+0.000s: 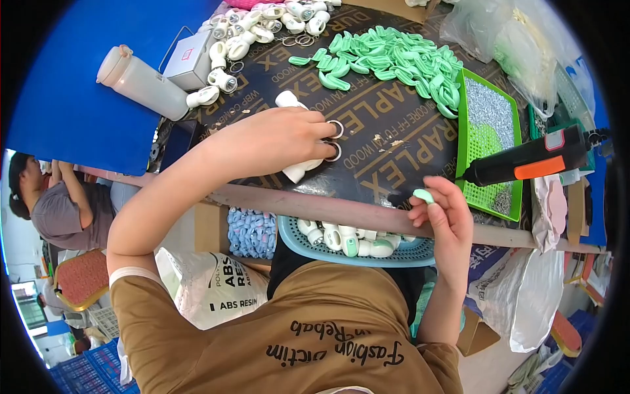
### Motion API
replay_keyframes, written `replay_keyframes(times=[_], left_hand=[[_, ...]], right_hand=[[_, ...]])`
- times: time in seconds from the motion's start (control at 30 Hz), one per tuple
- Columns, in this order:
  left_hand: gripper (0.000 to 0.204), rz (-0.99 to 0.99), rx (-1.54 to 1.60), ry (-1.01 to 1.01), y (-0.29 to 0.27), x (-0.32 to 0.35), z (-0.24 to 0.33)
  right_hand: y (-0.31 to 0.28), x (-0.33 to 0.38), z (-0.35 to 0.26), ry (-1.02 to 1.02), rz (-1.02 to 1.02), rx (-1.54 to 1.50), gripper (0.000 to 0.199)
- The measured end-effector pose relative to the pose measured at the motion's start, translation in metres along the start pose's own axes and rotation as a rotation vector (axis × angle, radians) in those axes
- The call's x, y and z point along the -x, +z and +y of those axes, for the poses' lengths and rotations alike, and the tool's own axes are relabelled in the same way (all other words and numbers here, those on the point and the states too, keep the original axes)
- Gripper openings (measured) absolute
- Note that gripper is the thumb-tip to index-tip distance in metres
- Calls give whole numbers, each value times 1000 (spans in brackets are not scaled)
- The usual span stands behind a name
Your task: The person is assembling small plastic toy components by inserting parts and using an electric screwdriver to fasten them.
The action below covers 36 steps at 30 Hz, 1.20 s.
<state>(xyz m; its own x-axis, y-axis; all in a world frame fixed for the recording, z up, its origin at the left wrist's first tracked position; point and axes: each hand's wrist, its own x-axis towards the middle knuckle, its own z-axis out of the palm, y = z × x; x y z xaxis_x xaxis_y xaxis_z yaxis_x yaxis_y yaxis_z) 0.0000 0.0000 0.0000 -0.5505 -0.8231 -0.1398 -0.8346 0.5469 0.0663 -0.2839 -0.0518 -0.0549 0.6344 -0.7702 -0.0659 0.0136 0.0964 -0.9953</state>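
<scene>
My left hand (282,136) is closed over white plastic casings on the dark tabletop. One rounded white casing (287,98) pokes out beyond the knuckles, another white casing (303,172) below the fingers. Two metal key rings (336,129) show by the fingertips; the palm side is hidden. Near the table's front edge, my right hand (449,220) pinches a small curved mint-green plastic piece (423,196) between thumb and fingers. Just beyond that hand is the tip of a black electric screwdriver (525,163) with an orange patch.
Mint-green pieces (394,59) are heaped at the back. White casings with rings (252,29) lie back left, near a pale bottle (141,82). A bright green tray (462,125) of screws stands right. On my lap rests a blue basket (289,240) of white casings.
</scene>
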Motion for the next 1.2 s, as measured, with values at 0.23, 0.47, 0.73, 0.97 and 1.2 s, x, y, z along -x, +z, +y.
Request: replay_keyframes(times=[0.23, 0.47, 0.73, 0.97, 1.2], left_hand=[[38, 73, 108, -107, 15, 2, 9], [41, 55, 106, -204, 16, 9, 20], [31, 681, 529, -380, 33, 6, 30], [36, 833, 1780, -382, 53, -16, 52], [38, 591, 1009, -439, 52, -38, 70]], right_hand=[[-2, -2, -3, -127, 24, 69, 25], [2, -3, -1, -173, 67, -30, 20], [-1, -6, 0, -309, 19, 237, 24], [-4, -4, 4, -291, 89, -11, 25], [-1, -2, 8, -293, 200, 145, 21]])
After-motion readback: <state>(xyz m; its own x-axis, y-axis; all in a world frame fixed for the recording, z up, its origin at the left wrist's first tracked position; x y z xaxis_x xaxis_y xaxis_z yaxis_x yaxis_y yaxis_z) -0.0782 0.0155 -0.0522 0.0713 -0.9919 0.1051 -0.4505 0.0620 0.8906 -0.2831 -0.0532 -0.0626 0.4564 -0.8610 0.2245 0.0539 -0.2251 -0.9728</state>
